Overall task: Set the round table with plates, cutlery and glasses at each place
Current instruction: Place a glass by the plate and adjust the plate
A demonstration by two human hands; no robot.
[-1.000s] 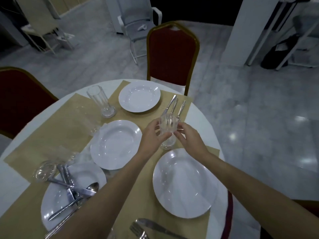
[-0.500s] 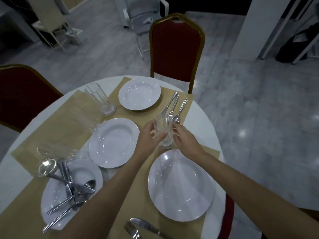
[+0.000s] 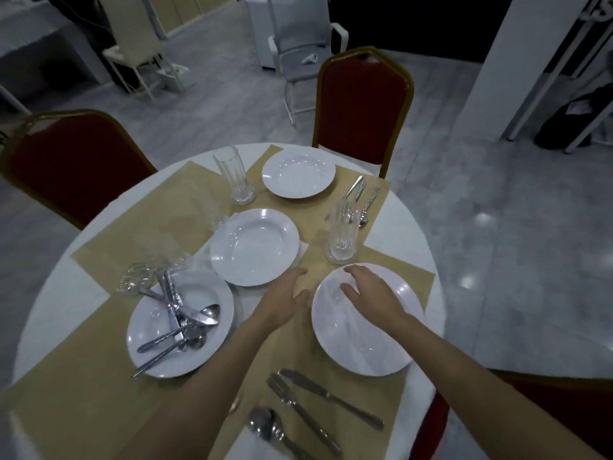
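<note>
A clear ribbed glass (image 3: 342, 235) stands upright on the tan runner just beyond the near right plate (image 3: 384, 346). My right hand (image 3: 371, 293) hovers over that plate's far rim, fingers relaxed, holding nothing. My left hand (image 3: 288, 298) lies flat and empty between this plate and the middle plate (image 3: 254, 246). A far plate (image 3: 298, 172) has a second glass (image 3: 234, 175) to its left and cutlery (image 3: 360, 197) to its right. A knife, fork and spoon (image 3: 298, 410) lie near me. The left plate (image 3: 149, 333) carries several loose cutlery pieces (image 3: 180, 322).
A glass lying on its side (image 3: 136, 277) and crumpled clear wrap (image 3: 166, 247) sit left of the plates. Red chairs stand at the far side (image 3: 361, 107), at the left (image 3: 69, 164) and at the lower right (image 3: 564, 416). The round table's white edge (image 3: 418, 240) curves close on the right.
Both hands let go of the glass, which now stands beyond the near right plate. The hands drew back toward me, the right one over the plate, the left beside it.
</note>
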